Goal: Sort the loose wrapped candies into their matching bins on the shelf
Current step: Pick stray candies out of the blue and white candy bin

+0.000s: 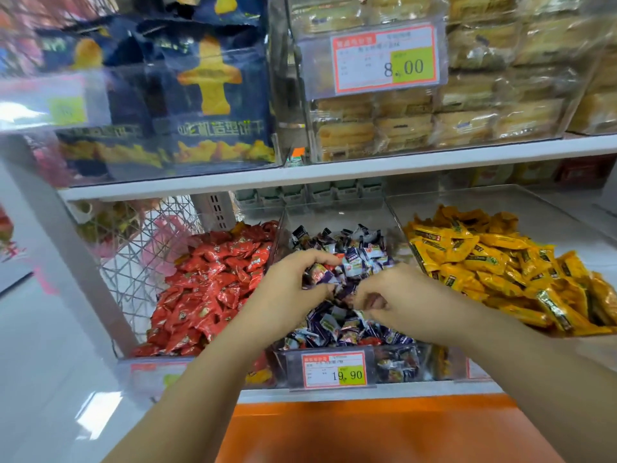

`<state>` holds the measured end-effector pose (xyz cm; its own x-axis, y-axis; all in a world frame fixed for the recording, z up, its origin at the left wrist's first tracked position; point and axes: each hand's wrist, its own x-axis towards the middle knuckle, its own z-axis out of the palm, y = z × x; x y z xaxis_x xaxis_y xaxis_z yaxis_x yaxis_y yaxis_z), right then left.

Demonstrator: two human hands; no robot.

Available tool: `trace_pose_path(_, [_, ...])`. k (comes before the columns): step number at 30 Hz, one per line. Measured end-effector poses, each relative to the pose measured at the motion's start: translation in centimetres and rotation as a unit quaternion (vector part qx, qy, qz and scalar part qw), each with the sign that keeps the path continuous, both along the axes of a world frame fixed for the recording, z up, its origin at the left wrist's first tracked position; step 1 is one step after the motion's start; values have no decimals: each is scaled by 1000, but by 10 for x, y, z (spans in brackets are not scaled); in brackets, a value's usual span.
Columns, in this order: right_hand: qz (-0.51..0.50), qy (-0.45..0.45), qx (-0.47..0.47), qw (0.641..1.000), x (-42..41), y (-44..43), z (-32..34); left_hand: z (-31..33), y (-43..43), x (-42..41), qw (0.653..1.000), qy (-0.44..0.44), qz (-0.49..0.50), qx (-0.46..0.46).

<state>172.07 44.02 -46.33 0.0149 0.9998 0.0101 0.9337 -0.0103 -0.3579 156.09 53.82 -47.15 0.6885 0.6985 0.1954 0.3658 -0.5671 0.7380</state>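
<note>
Our left hand (pixel 287 289) curls round a crinkly purple-and-white wrapped candy (pixel 319 273). Our right hand (pixel 400 300) bends its fingers narrow; we cannot tell if it holds anything. Beneath both hands sits the clear plastic bin (pixel 395 222) of purple candies (pixel 354 322). Left of the fingers lie red foil candies (pixel 207 279), right of them oblong yellow packets (pixel 484 262). A white shelf board (pixel 367 168) runs above, with an orange base (pixel 367 429) below.

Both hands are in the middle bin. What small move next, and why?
Probably pinch the small red wrapper lying beside the fingertips of the left hand and carry it left onto the heap of red wrapped candies; it seems a stray among the purple-and-white wrapped candies.
</note>
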Motion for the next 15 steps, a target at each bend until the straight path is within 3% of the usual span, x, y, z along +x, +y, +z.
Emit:
trace_pose_path(7, [26,-85,-182,979,-6,24,-15,-2,1,-9,999,-34,-2,7])
trace_pose_path(12, [-12,-61,-199,978,-7,34,-22,-2,4,-17,998,-59,-3,26])
trace_pose_path(15, [-39,-51,-153,986,-6,33,-14,-2,4,-22,995,-52,17,84])
